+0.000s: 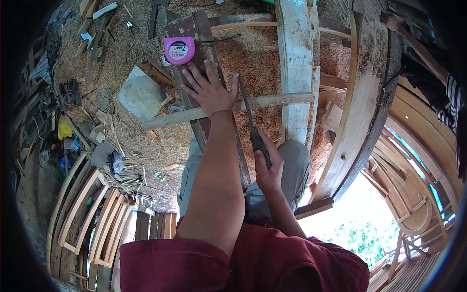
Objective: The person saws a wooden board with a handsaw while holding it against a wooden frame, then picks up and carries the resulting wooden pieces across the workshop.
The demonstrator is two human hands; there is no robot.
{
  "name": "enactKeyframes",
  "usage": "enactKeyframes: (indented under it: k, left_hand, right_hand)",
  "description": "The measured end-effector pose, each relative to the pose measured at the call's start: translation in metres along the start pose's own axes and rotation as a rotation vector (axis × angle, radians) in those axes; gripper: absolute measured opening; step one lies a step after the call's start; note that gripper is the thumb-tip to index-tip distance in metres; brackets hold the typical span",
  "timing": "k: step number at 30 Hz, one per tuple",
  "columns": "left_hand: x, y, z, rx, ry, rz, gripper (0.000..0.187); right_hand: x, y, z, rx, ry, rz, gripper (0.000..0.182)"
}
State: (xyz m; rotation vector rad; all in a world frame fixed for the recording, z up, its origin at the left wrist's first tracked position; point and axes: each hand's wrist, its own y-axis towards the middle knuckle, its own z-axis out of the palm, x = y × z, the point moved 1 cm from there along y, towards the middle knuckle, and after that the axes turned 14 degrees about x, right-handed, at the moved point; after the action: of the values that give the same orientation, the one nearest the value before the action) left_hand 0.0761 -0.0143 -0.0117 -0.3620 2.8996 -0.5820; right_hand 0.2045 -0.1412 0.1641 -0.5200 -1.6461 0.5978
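My left hand [214, 95] lies flat with fingers spread on a brown board [198, 36], its palm over a thin wooden strip [177, 117] that crosses the board. In my right hand [270, 168] is a handsaw [257, 138], gripped by its dark handle. The narrow blade, seen nearly edge-on, points away from me and crosses the strip just right of my left thumb. Whether its teeth have cut into the wood cannot be seen. A pink tape measure [178, 50] rests on the board, just beyond my left fingertips.
A long pale plank [296, 53] supports the strip's right end. Farther right stands a large curved timber [360, 97]. Another person's arm [421, 51] shows at upper right. Sawdust and offcuts cover the ground, with a metal sheet [141, 95] and pliers [131, 27] at left.
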Motion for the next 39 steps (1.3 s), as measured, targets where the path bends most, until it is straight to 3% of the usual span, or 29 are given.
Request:
enactKeyframes:
  k: [18, 22, 24, 26, 32, 35, 39]
  left_hand:
    - [0.000, 0.000, 0.001, -0.001, 0.011, -0.001, 0.098]
    - [0.000, -0.002, 0.002, 0.000, 0.009, 0.007, 0.099]
    - [0.000, -0.001, 0.000, -0.007, 0.008, 0.010, 0.099]
    - [-0.001, 0.000, 0.000, -0.010, 0.006, 0.012, 0.098]
    - [0.000, 0.000, 0.001, -0.033, 0.010, 0.016, 0.091]
    - [-0.001, -0.002, 0.002, -0.048, 0.023, 0.008, 0.086]
    - [-0.001, -0.001, 0.000, -0.048, 0.015, 0.018, 0.081]
  right_hand:
    - [0.002, -0.023, 0.007, -0.038, -0.121, -0.047, 0.054]
    - [0.006, -0.006, 0.009, -0.012, -0.070, 0.082, 0.054]
    - [0.008, -0.004, 0.015, -0.042, -0.153, -0.007, 0.055]
    - [0.000, -0.010, 0.020, -0.085, -0.130, -0.081, 0.055]
    - [0.007, -0.009, 0.012, -0.030, -0.158, -0.022, 0.055]
    - [0.005, 0.007, 0.015, -0.018, -0.152, 0.110, 0.054]
    - [0.015, -0.030, 0.017, -0.052, -0.130, -0.007, 0.047]
